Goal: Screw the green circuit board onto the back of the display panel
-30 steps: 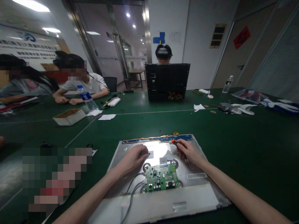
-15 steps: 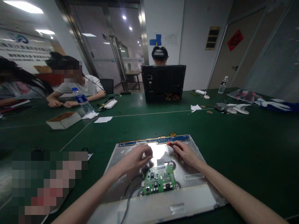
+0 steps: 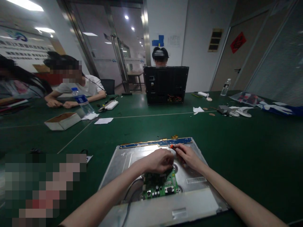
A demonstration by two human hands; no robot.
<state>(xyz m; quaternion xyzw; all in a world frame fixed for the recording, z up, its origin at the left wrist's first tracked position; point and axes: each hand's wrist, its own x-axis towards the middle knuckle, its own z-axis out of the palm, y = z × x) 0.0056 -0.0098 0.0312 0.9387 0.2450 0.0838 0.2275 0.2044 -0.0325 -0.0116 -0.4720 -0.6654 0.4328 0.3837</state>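
A metal-backed display panel (image 3: 123, 160) lies flat on the green table in front of me, with a narrow blue circuit strip (image 3: 156, 143) along its far edge. A green circuit board (image 3: 163, 187) sits near the panel's middle, with grey cables running off to its left. My left hand (image 3: 159, 160) is curled over the top edge of the green board, fingers closed; what they grip is hidden. My right hand (image 3: 187, 156) pinches a small orange-tipped tool (image 3: 171, 146) just below the blue strip, close beside the left hand.
Across the table stands a black open chassis (image 3: 165, 84) with a person behind it. Two other people sit at the far left near a water bottle (image 3: 81, 101) and a cardboard box (image 3: 62, 120). Papers, a second bottle (image 3: 224, 87) and white parts lie at the far right.
My left hand has moved right across the panel, from the bare metal to the top of the green board, next to my right hand. The right hand has stayed in place.
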